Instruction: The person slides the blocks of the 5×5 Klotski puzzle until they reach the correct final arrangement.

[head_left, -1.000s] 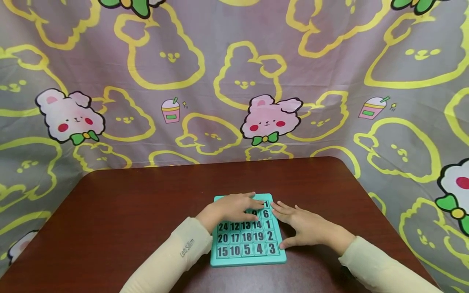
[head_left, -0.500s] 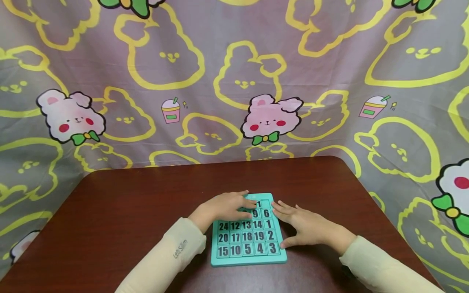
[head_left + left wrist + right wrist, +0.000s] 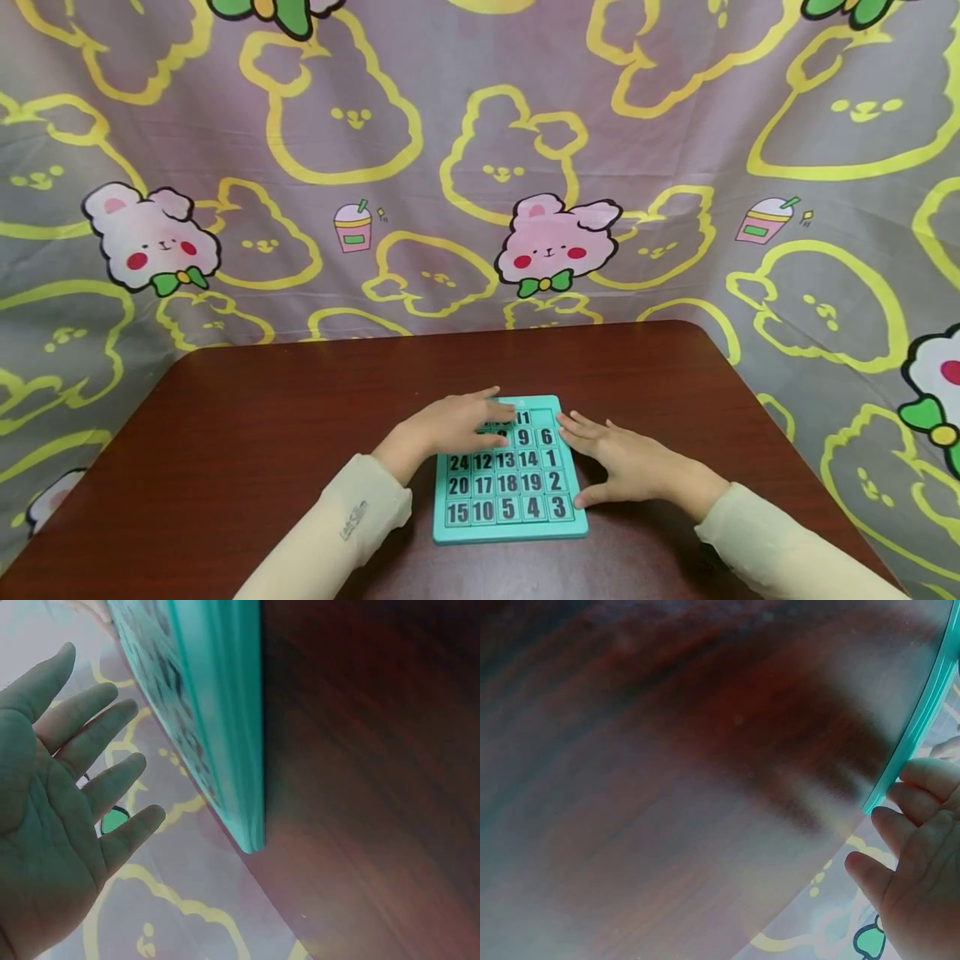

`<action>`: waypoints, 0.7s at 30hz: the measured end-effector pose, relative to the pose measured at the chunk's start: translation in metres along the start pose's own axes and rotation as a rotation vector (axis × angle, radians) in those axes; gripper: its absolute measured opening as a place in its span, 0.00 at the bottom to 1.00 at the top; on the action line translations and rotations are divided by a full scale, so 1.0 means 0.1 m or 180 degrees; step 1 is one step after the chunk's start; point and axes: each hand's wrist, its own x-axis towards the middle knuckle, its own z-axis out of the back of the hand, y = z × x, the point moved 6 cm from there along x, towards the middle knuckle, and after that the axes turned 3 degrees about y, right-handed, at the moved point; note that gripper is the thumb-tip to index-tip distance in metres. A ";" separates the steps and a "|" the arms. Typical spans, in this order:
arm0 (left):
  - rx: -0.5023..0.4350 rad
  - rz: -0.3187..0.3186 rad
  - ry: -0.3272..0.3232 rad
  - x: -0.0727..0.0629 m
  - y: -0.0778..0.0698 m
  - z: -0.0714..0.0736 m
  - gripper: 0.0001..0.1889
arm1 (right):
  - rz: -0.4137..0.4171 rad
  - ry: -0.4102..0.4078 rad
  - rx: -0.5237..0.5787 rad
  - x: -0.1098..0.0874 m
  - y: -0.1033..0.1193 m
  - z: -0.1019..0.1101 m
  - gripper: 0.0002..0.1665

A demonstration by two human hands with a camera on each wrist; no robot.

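a glossy, wood-grained counter (image 3: 262,450) carries, nearer its right edge, a flat turquoise number puzzle (image 3: 510,536), long axis running away. the left grip (image 3: 448,427), fingers loose and empty, hides the puzzle's far-left corner; the right grip (image 3: 626,461), fingers extended, holding nothing, flanks its right edge, nearer the square gap (image 3: 541,417) far right.

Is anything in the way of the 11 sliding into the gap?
Nothing visible is in the way: the 11 tile sits right beside the gap, and the right hand is outside it, at the edge of the board.
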 end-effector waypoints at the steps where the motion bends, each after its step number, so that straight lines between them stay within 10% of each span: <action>1: 0.0003 -0.0044 -0.0013 -0.01 -0.03 0.01 0.27 | -0.0006 0.0001 0.0001 0.00 -0.01 0.00 0.59; 21: 0.0279 -0.0523 0.0222 0.04 -0.42 -0.17 0.27 | 0.0013 0.0064 0.0023 0.01 -0.02 -0.03 0.60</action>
